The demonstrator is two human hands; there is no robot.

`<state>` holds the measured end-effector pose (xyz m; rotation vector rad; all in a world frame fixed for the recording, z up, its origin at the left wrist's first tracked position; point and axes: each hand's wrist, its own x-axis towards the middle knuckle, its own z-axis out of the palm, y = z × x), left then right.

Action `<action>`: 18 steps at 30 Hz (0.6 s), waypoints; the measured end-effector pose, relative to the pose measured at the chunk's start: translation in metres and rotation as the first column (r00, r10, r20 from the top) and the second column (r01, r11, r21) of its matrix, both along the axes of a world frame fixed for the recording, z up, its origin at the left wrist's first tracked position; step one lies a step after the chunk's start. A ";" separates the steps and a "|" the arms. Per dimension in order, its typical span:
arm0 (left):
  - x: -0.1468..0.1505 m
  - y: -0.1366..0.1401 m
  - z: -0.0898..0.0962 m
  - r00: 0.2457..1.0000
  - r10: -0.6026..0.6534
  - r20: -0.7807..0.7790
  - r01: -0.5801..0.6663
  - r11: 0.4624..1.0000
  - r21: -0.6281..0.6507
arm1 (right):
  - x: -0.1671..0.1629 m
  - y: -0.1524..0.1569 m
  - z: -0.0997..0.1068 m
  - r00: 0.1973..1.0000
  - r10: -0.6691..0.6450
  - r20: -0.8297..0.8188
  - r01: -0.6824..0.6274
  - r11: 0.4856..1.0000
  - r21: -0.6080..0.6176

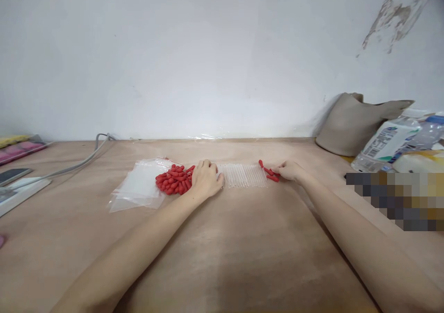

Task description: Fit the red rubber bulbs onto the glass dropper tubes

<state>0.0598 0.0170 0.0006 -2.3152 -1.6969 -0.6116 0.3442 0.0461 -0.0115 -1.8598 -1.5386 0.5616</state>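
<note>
A pile of small red rubber bulbs [172, 180], shaped like dropper bulbs, lies on the table left of centre. My left hand [207, 180] rests palm down between this pile and a row of thin clear tubes [245, 175]. Its thumb is apart from the fingers and touches the tubes' left end; what lies beneath the palm is hidden. At the row's right end, a few red bulbs sit by the tube tips, one of them a red bulb [261, 163] standing out at the back. My right hand [289, 170] is closed, its fingertips pinching a red bulb [268, 171].
Clear zip bags [137, 186] lie partly under the pile. Farther left are a grey cable [81, 161], a phone [14, 176] and a white box [24, 193]. A beige container [350, 125] and a plastic bottle [390, 142] stand at the right, with the wall [208, 63] behind.
</note>
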 end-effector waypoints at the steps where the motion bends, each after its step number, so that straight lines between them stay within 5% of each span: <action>1: 0.005 0.003 0.001 0.999 0.039 -0.035 -0.039 0.999 -0.013 | -0.001 -0.001 0.002 1.000 -0.011 0.013 0.012 0.999 -0.042; 7: 0.022 0.011 0.006 0.976 0.118 -0.181 -0.131 0.990 -0.058 | -0.008 -0.004 0.011 0.995 -0.052 0.087 0.066 0.984 -0.167; 18: 0.044 0.014 0.014 0.944 0.204 -0.259 -0.242 0.962 -0.125 | -0.012 -0.006 0.010 0.996 -0.032 0.089 0.044 0.989 -0.141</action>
